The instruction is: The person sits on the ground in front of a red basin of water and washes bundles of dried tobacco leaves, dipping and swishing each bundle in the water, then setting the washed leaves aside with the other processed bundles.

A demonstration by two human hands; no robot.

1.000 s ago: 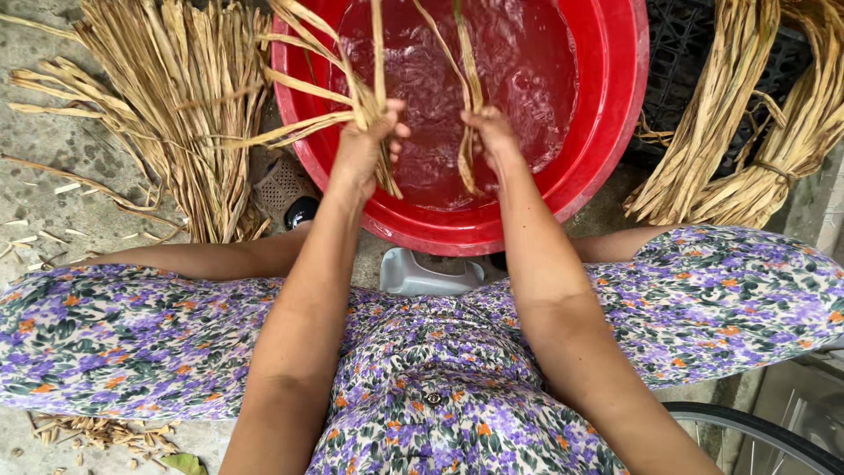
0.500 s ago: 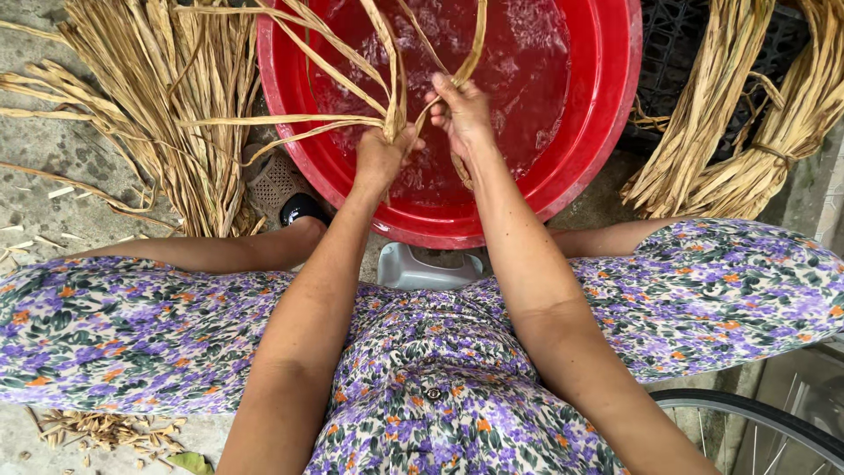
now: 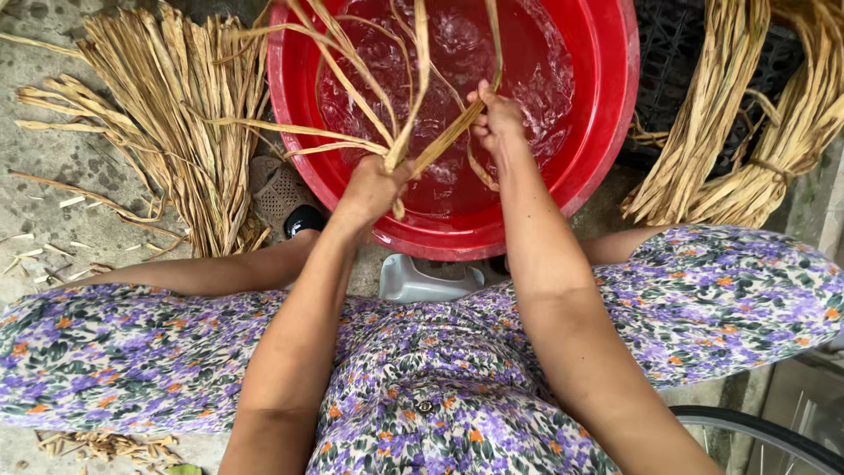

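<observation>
Gripped wet straw strands (image 3: 413, 114) over red water basin (image 3: 607, 149): left hand (image 3: 374, 189) fisted around their base, right hand (image 3: 497, 119) pinching one strand higher up.

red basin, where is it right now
In the head view the red basin sits top centre on the ground before the person's knees, between loose dried straw on its left and tied straw bundles on its right.

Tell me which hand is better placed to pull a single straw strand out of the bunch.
Probably the right hand. It pinches just a few strands up over the red basin, while the left hand has its grip closed around the bunch of straw strands at its base, steadying it.
</observation>
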